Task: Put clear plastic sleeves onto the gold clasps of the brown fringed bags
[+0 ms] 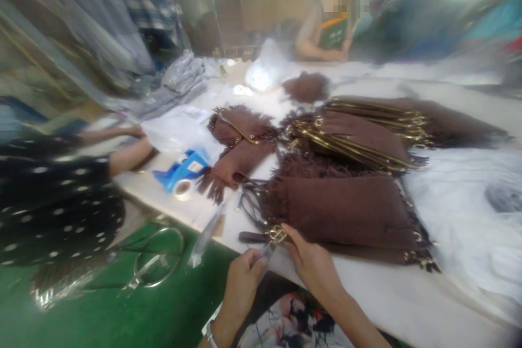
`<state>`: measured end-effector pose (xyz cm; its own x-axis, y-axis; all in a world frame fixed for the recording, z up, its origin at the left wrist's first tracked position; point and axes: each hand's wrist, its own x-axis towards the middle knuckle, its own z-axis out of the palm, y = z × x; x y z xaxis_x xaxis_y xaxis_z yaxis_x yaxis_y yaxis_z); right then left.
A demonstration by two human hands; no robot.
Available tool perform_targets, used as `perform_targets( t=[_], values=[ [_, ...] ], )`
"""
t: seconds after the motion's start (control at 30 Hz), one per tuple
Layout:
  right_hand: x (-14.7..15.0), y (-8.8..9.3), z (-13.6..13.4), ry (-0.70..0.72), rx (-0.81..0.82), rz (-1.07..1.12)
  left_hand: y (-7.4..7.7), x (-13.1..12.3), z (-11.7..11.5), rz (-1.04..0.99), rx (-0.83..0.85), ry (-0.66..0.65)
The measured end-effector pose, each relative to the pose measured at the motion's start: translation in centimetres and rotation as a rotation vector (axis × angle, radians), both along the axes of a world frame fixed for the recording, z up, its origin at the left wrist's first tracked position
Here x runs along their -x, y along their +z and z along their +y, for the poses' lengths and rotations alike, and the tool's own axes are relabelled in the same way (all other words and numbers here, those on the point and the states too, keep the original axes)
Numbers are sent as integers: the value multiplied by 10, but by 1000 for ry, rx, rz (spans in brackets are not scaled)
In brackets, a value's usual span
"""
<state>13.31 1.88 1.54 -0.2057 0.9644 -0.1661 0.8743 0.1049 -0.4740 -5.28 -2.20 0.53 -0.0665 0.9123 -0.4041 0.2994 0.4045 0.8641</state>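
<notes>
A brown fringed suede bag [346, 212] lies flat at the near edge of the white table [408, 293]. My right hand [312, 263] touches its near left corner, fingers by a gold buckle [277, 235] on the dark strap. My left hand [242, 280] is closed around a small clear or silvery item just below the buckle; blur hides what it is. Both hands sit close together at the table edge.
More brown fringed bags with gold chains [359, 136] are piled behind. A blue tape dispenser [183, 169] and tape roll [183, 189] lie left. A person in a dotted dark top [53, 201] sits at left; another person [330, 27] stands at the far side. Green floor [122, 310] below.
</notes>
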Motion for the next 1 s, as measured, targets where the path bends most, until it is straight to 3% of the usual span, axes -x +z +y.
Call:
perform_targets(
  t=[0.3,0.5,0.63,0.7,0.8,1.0],
  values=[
    [-11,0,2,73,19,127,11,-44,32,27,-43,67],
    [-26,2,4,109,86,311,7,-59,45,-290,144,268],
    [-36,9,1,-22,195,592,5,-60,48,-379,204,273],
    [-36,11,-4,-106,163,559,6,-62,50,-365,207,274],
    [-30,8,-14,-123,162,494,8,-66,52,-369,194,332],
    [-6,-8,-37,-243,151,608,7,-73,50,-296,86,363]
  ],
)
